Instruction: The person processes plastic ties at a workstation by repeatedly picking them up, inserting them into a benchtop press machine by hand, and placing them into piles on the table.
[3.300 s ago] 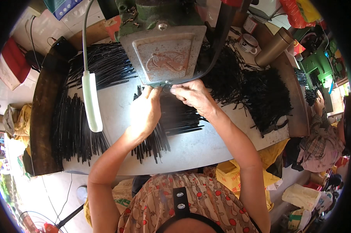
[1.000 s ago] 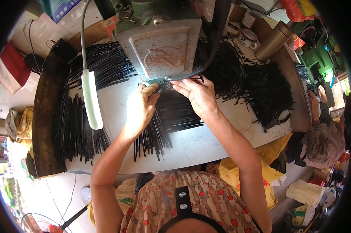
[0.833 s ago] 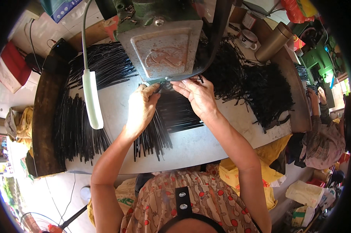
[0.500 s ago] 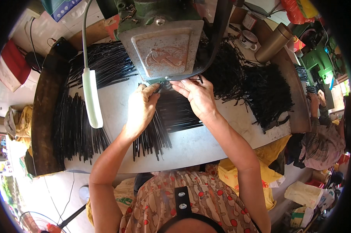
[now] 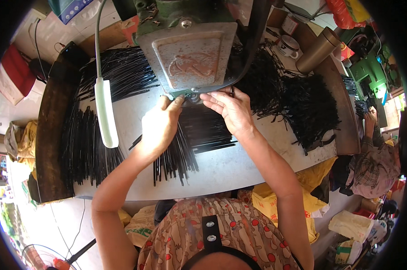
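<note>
A green machine with a worn grey metal cover (image 5: 190,56) hangs over the table, and both hands meet under its lower edge. My left hand (image 5: 160,126) is closed, with thumb and forefinger pinched beside a small round metal part (image 5: 193,96). A thin black strip (image 5: 135,142) sticks out past the left side of that hand. On the other side of the metal part, my right hand (image 5: 232,110) is pinched too, with a black strip end showing at its fingers. Below the machine lies a bundle of black strips (image 5: 208,130), with another bundle (image 5: 176,157) beside my left wrist.
A white lamp (image 5: 106,114) on a bendable stalk hangs at left over more strips (image 5: 84,148). Heaps of strips (image 5: 309,108) cover the right side. A bronze flask (image 5: 318,49) and a mug (image 5: 288,46) stand at back right. A co-worker (image 5: 374,166) sits far right.
My left hand has shifted slightly left and its elbow has swung outward. A strip now shows beyond that hand. The right hand has moved only a little to the right.
</note>
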Tool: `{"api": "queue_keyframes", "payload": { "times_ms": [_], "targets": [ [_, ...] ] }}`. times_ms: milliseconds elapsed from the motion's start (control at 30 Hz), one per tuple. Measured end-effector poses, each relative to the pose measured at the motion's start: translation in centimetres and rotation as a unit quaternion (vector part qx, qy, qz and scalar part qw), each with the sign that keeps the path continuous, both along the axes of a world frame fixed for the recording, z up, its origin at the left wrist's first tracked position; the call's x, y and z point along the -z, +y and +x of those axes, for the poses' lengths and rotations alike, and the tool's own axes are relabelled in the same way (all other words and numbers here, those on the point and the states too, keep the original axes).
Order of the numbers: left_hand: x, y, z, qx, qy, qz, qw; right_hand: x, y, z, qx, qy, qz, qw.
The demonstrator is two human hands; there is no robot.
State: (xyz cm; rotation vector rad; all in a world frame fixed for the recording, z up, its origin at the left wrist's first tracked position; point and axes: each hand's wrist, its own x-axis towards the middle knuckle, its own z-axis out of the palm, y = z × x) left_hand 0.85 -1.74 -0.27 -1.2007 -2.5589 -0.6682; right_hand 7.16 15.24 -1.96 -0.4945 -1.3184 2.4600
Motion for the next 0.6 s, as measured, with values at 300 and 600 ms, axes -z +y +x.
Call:
{"api": "queue_keyframes", "payload": {
  "times_ms": [300, 600],
  "targets": [
    [-2.5, -4.3, -0.2, -0.04, -0.662, 0.136, 0.736, -1.3, 0.6, 0.6, -0.238, -0.113, 0.174, 0.949],
    [-1.6, -2.1, 3.0, 0.038, -0.596, 0.092, 0.797, -1.8, -1.2, 1.0, -0.253, -0.077, 0.051, 0.963]
  ]
}}
